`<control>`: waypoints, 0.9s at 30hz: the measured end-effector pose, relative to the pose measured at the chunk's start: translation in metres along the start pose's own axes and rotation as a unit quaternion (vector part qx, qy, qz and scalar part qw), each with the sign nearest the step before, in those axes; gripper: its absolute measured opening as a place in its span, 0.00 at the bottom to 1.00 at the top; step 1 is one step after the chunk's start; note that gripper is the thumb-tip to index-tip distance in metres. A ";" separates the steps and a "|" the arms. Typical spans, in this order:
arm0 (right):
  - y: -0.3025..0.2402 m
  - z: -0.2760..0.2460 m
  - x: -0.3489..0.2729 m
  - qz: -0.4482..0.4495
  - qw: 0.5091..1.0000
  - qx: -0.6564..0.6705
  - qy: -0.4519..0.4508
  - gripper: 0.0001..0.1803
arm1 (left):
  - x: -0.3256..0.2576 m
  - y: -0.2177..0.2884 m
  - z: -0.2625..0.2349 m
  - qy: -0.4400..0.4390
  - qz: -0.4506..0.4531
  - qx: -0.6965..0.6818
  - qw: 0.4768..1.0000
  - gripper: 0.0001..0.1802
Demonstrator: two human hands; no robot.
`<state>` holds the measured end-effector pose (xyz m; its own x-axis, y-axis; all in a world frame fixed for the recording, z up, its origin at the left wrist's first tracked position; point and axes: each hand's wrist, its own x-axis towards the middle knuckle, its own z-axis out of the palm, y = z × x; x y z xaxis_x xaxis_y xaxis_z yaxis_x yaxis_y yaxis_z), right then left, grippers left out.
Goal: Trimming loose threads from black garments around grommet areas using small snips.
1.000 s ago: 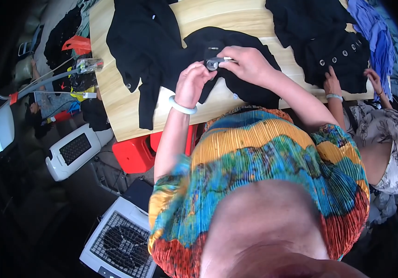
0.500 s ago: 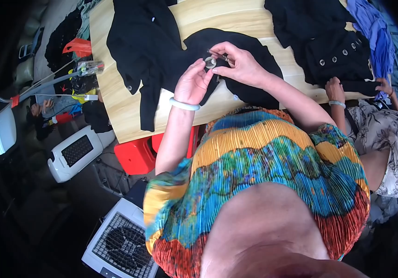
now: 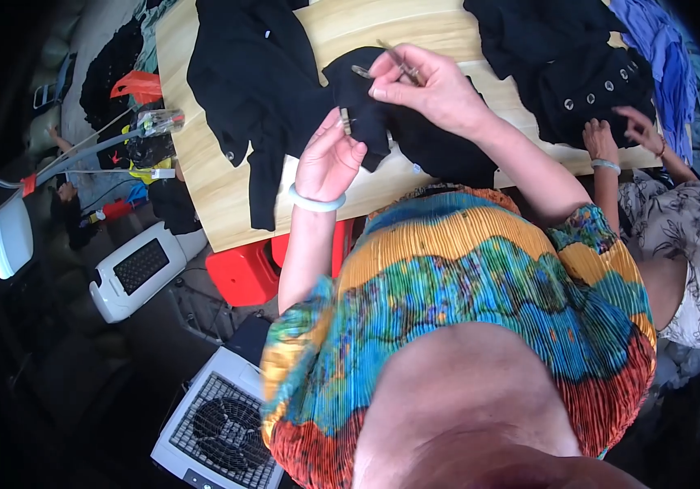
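A pale wooden surface (image 3: 203, 179) fills the upper part of the view, strewn with dark clothing. A large black garment (image 3: 244, 81) is spread over its left part, a sleeve trailing toward the near edge. A second black garment (image 3: 423, 138) lies in the middle, directly under the person's hands, and a third black garment with a row of pale round buttons (image 3: 586, 90) lies at the right, with blue cloth (image 3: 651, 41) beyond it. Below the surface's near edge stand a red stool (image 3: 244, 273), a white box-shaped appliance (image 3: 134, 273) and a white fan heater with a round grille (image 3: 220, 424) on the floor. At the right, another person's hands (image 3: 603, 138) rest at the edge of the buttoned garment. The person's right hand (image 3: 423, 81) is raised above the middle garment, fingers curled and pinched on a thin metal tool (image 3: 395, 59) that sticks out to the upper left. The left hand (image 3: 330, 159), a pale bangle (image 3: 316, 202) on its wrist, is half curled just below, its fingertips closed on a small dark piece (image 3: 345, 121) at a fold of the middle garment; what the piece is cannot be told.
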<state>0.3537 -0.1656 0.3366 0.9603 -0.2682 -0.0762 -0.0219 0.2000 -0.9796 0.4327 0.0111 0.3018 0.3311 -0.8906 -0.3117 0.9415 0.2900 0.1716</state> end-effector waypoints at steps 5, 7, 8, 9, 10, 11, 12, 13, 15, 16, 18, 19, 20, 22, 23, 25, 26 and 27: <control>-0.005 -0.011 -0.001 -0.015 0.999 -0.031 0.009 0.11 | -0.004 0.004 0.019 -0.011 0.019 -0.002 1.000 0.16; -0.011 -0.011 -0.006 -0.028 0.997 -0.051 -0.050 0.16 | -0.004 0.004 0.019 -0.005 0.018 0.010 1.000 0.15; -0.010 -0.009 -0.009 -0.014 0.995 -0.067 -0.078 0.20 | -0.004 0.004 0.019 -0.004 0.019 0.009 1.000 0.15; -0.011 -0.007 -0.009 0.021 0.989 -0.094 -0.113 0.22 | -0.002 0.004 0.021 0.004 0.018 0.020 1.000 0.15; -0.003 -0.003 -0.010 0.021 0.989 -0.073 -0.127 0.23 | -0.003 0.004 0.025 0.012 0.018 0.033 0.999 0.14; 0.006 -0.001 -0.009 0.007 0.990 -0.093 -0.109 0.18 | 0.001 0.006 0.023 0.014 0.025 0.036 0.999 0.14; 0.017 -0.004 -0.006 0.029 0.993 -0.059 -0.102 0.15 | 0.005 0.009 0.021 0.016 0.032 0.039 0.999 0.13; 0.021 -0.005 -0.001 0.051 0.994 -0.024 -0.097 0.12 | 0.008 0.012 0.022 0.038 0.038 0.065 0.996 0.12; 0.021 -0.008 0.001 0.049 0.998 -0.022 -0.015 0.08 | 0.017 0.011 0.019 0.045 0.067 0.128 0.988 0.12; 0.016 -0.011 0.001 0.073 0.997 -0.026 0.019 0.08 | 0.021 0.008 0.016 0.073 0.098 0.173 0.977 0.12; 0.019 -0.012 0.003 0.078 0.996 -0.008 0.052 0.08 | 0.022 -0.004 0.013 0.127 0.171 0.302 0.929 0.12; 0.016 -0.012 0.004 0.082 0.994 0.008 0.066 0.07 | 0.019 -0.013 0.014 0.148 0.219 0.382 0.886 0.12; 0.015 -0.012 0.005 0.086 0.993 0.022 0.079 0.07 | 0.015 -0.021 0.007 0.164 0.231 0.486 0.826 0.11; 0.010 -0.008 0.008 0.074 0.993 0.025 0.083 0.07 | 0.012 -0.041 -0.009 0.138 0.232 0.560 0.783 0.19; 0.008 -0.005 0.009 0.064 0.993 0.017 0.093 0.07 | 0.015 -0.047 -0.015 0.106 0.259 0.652 0.705 0.21; 0.006 -0.003 0.011 0.054 0.993 0.008 0.102 0.07 | 0.025 -0.058 -0.019 0.132 0.285 0.673 0.670 0.18; 0.005 -0.002 0.012 0.043 0.994 0.007 0.098 0.07 | 0.027 -0.058 -0.021 0.173 0.275 0.665 0.672 0.12; 0.004 -0.001 0.012 0.033 0.995 0.007 0.094 0.07 | 0.029 -0.056 -0.021 0.187 0.274 0.643 0.690 0.09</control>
<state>0.3650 -0.1692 0.3311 0.8882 -0.4250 -0.1744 -0.0777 0.2353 -0.9688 0.3908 -0.0232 0.2635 0.8349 -0.5483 -0.0485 -0.0863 -0.2175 0.9722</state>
